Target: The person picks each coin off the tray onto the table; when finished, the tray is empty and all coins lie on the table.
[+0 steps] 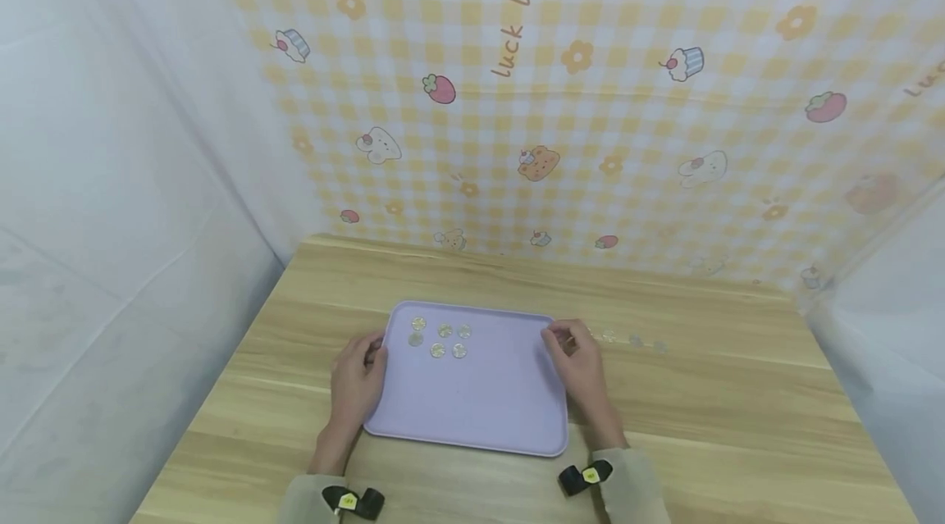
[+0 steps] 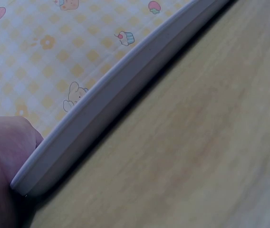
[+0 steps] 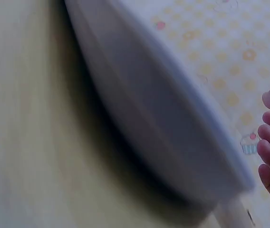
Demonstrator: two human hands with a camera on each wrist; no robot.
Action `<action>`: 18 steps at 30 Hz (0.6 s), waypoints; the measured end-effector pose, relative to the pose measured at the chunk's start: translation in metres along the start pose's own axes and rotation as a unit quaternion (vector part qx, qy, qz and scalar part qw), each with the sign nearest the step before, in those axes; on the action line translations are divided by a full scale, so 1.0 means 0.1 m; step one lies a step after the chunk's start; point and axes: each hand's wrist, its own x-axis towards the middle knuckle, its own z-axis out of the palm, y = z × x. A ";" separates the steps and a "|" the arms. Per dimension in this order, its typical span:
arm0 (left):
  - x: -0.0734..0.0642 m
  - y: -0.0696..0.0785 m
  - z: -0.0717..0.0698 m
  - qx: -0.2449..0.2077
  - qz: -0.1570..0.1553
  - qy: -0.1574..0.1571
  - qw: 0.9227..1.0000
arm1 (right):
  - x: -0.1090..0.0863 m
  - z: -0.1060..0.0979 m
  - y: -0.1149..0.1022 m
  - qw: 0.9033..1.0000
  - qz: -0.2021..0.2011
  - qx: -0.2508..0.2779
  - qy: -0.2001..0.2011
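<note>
Coins (image 1: 445, 330) lie in and right of the tray (image 1: 480, 401).

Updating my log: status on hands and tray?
Left hand and right hand at opposite sides of lilac tray. Six coins aboard. No obstruction visible.

Tray (image 1: 495, 401): one, lilac. Coins on tray (image 1: 438, 350): six, by my count. Coins on tabletop (image 1: 636, 340): three plainly visible, possibly fourth, mostly hidden behind fingers. Tables (image 1: 709, 426): one. Hands (image 1: 356, 380): two. Sleeves (image 1: 635, 487): two. Wrist straps (image 1: 353, 500): two, one per arm. Patterned cloths (image 1: 635, 122): one, behind table.
</note>
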 end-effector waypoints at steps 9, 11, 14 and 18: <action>0.00 0.00 0.02 0.001 0.003 0.005 1.000 | -0.02 0.23 -0.15 0.998 -0.028 0.013 -0.048; 0.00 0.00 0.02 0.000 0.007 0.006 1.000 | -0.04 0.29 -0.16 0.997 -0.028 0.008 -0.066; 0.00 0.01 0.02 0.003 0.011 0.009 1.000 | -0.05 0.38 -0.22 0.996 -0.018 0.005 -0.089; -0.01 0.00 0.02 0.004 0.008 0.010 1.000 | -0.06 0.50 -0.31 0.994 -0.008 0.007 -0.109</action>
